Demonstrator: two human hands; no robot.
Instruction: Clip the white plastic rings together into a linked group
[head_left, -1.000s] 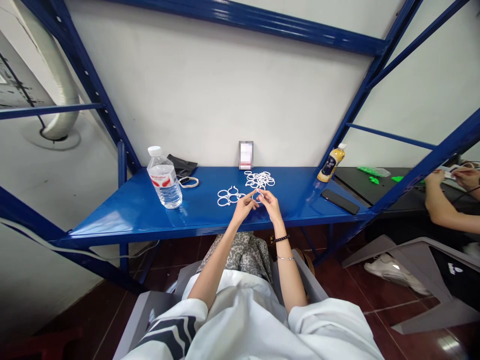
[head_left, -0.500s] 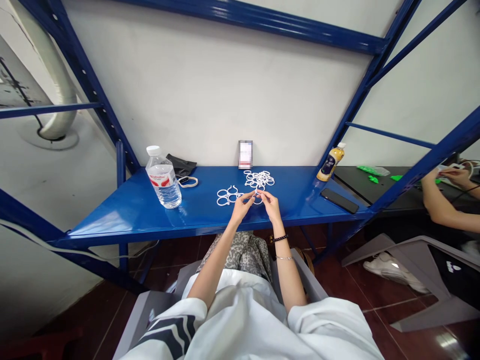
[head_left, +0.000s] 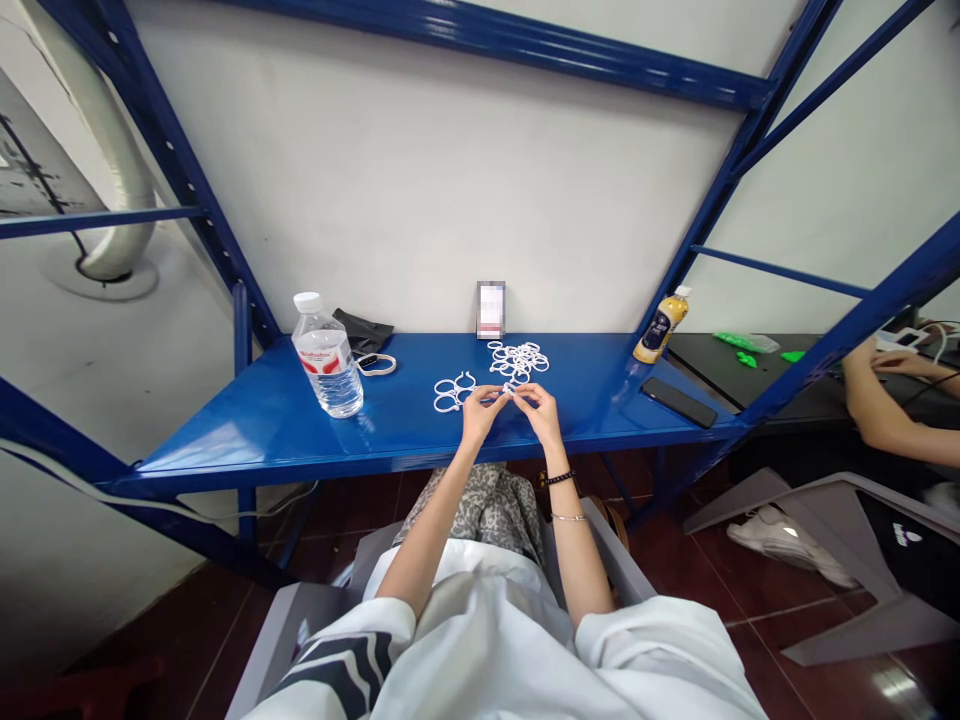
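Note:
My left hand [head_left: 481, 412] and my right hand [head_left: 539, 410] meet over the front of the blue table, fingers closed in pinches. Between their fingertips is a small white plastic ring [head_left: 509, 388], partly covered by the fingers. A loose pile of similar white rings [head_left: 525, 358] lies just beyond my right hand. To the left of my left hand, a smaller group of white rings [head_left: 448, 392] rests on the table, some touching one another. How the held ring is shaped at its ends is too small to tell.
A water bottle [head_left: 328, 365], a black pouch [head_left: 364, 328] and a beige band [head_left: 377, 364] stand or lie at left. A phone with a blurred screen [head_left: 491, 312] leans on the wall. At right are a yellow drink bottle [head_left: 661, 326], a dark phone [head_left: 679, 402] and another person's arm [head_left: 892, 415].
My hands have shifted slightly left, with their fingertips still together. The white ring that hung below my fingers has tilted and now shows only as a small piece between them.

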